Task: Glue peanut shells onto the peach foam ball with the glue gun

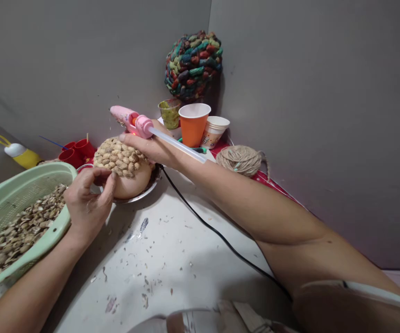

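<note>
Head view: the likeliest trouble is a burn or a stray glue string, since the pink hot glue gun [132, 121] hangs right above the shell-covered ball [123, 163] and close to the left hand's fingers. The right hand [153, 147] is wrapped around the gun, its clear glue stick [179, 144] jutting back. The left hand [88, 200] pinches 1 small shell against the ball's side, which sits in a metal dish [140, 194] beside the green colander [19, 217] of shells.

Right hand [151, 147] stretched forward, fingers clenched; left hand [88, 196] raised, fingertips pinched together.
</note>
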Available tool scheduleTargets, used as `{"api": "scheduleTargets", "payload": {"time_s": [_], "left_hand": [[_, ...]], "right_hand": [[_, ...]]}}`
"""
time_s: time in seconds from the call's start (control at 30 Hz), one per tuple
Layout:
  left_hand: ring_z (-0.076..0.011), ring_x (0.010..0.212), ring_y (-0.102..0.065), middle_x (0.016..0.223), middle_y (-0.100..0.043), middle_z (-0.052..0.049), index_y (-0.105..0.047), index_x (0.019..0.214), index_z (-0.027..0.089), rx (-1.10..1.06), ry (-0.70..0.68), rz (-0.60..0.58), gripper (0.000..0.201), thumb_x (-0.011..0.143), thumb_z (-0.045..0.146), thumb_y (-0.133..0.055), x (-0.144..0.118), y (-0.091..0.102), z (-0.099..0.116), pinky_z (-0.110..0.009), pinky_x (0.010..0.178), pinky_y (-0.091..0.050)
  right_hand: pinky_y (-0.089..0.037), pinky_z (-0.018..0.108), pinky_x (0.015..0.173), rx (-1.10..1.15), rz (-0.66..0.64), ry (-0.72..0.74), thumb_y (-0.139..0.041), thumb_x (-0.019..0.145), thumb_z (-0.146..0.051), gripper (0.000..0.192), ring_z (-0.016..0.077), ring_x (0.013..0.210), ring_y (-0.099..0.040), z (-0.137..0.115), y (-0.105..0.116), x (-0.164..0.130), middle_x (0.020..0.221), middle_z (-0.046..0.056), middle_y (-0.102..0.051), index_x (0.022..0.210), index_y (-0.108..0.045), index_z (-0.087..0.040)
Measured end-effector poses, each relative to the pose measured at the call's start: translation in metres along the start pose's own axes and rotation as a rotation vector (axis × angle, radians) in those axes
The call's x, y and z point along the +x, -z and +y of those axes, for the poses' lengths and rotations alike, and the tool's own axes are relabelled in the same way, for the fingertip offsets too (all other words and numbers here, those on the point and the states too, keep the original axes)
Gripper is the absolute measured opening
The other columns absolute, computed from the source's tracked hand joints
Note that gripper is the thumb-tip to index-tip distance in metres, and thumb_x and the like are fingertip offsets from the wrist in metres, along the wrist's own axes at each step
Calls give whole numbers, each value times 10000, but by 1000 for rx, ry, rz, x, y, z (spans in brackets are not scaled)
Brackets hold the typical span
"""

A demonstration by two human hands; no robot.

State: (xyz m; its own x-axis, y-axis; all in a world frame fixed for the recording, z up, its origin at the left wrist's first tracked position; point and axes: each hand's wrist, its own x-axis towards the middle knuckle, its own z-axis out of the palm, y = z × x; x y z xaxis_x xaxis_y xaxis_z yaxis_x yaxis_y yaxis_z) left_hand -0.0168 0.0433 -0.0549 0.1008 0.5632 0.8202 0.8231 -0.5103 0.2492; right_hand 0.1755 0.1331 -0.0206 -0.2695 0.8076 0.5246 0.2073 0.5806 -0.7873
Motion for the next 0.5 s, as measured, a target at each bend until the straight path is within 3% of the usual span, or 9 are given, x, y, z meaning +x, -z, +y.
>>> {"api": "scheduleTargets", "payload": {"time_s": [0.3, 0.5], "left_hand": [[-179, 679, -621, 796, -688, 2, -679, 882, 238, -2, -159, 52, 107, 865, 135, -652, -1, 1, -2, -338, 671, -517], [-191, 759, -588, 931, -612, -22, -645, 1146, 246, -182, 4, 149, 283, 865, 228, -672, -17, -10, -10, -359, 711, -523]], "right_hand": [[-471, 320, 757, -23, 17, 95, -596, 928, -342, 275, 163, 735, -503, 4, -3, -2, 745, -18, -516, 730, -451, -217], [-485, 328, 796, 6, -2, 139, -585, 920, -382, 261, 171, 758, -503, 7, -2, -3, 775, -6, -539, 747, -471, -223]]}}
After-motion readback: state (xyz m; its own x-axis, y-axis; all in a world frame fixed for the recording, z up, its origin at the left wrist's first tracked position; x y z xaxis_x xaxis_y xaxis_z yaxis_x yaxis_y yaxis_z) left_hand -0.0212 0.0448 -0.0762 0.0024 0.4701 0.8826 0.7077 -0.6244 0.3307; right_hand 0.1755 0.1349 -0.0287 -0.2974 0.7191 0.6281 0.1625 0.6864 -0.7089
